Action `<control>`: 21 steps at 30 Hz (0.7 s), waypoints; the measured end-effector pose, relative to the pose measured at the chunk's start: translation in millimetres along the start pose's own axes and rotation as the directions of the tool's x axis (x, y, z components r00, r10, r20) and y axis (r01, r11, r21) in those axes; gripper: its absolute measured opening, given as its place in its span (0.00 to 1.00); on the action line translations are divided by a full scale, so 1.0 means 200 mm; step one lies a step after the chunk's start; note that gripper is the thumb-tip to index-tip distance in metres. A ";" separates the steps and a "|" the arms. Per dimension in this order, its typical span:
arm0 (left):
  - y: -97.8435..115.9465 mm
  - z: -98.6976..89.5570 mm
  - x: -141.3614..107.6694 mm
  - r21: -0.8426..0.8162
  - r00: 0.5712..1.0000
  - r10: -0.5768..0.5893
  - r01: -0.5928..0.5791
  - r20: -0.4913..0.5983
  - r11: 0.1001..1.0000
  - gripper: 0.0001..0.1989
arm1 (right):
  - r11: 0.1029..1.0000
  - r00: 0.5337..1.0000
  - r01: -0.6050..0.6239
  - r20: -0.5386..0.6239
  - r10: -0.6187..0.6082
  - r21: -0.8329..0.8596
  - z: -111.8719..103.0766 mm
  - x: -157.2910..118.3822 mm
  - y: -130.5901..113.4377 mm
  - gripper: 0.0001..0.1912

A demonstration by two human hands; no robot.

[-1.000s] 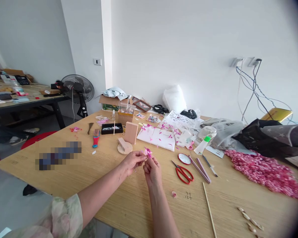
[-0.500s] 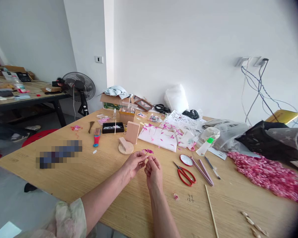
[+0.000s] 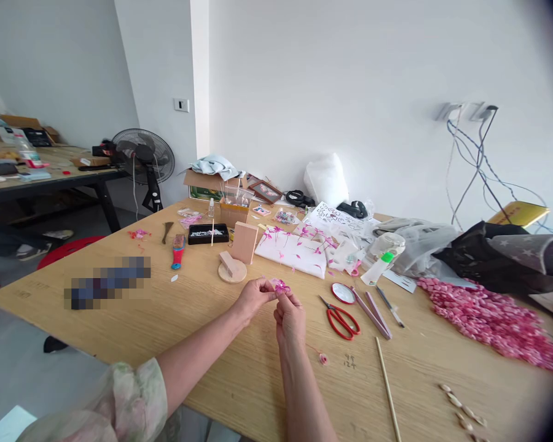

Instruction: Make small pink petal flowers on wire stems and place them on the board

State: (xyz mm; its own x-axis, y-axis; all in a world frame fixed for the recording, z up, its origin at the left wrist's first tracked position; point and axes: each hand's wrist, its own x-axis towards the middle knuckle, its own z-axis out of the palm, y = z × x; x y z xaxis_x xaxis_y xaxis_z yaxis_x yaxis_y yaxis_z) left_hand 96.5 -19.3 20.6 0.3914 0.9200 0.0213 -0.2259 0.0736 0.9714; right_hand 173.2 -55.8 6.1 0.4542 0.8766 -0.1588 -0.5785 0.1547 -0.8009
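Observation:
A small pink flower (image 3: 281,286) is pinched between my two hands, above the middle of the table. The fingertips of my left hand (image 3: 254,298) are closed at its left side. My right hand (image 3: 289,314) is curled, with thumb and forefinger pressed together just below the petals. The stem is mostly hidden by my fingers. To the right of my right wrist lies a small spool of pink thread (image 3: 323,359), with a short length of thread running toward the wrist. Red-handled scissors (image 3: 342,320) rest on the wood a little farther right.
Pink flowers on stems lie across a white foam block (image 3: 293,253) behind my hands. Wooden blocks (image 3: 245,244), a brush (image 3: 178,252) and a black tray (image 3: 207,234) stand left. Tweezers (image 3: 373,314), a glue bottle (image 3: 378,269), a stick (image 3: 388,390) and a pink heap (image 3: 486,322) lie right.
The flower has turned so that more of its petals show, and my right hand has moved slightly down and right. Thread beside the spool now shows. The view has shifted a little.

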 end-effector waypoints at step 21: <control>0.04 -0.13 -0.02 -0.159 0.946 -0.180 0.228 0.269 0.961 0.10 | 0.997 0.965 -0.057 0.260 0.044 0.043 -0.02 -0.01 0.00 0.12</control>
State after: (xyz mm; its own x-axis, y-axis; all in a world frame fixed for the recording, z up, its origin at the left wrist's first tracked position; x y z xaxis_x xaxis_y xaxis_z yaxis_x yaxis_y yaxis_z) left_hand 69.8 -11.9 21.4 0.6509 0.7538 -0.0905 -0.2700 0.3413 0.9004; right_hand 174.6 -58.6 3.6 0.2366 0.9708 -0.0384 -0.6322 0.1239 -0.7648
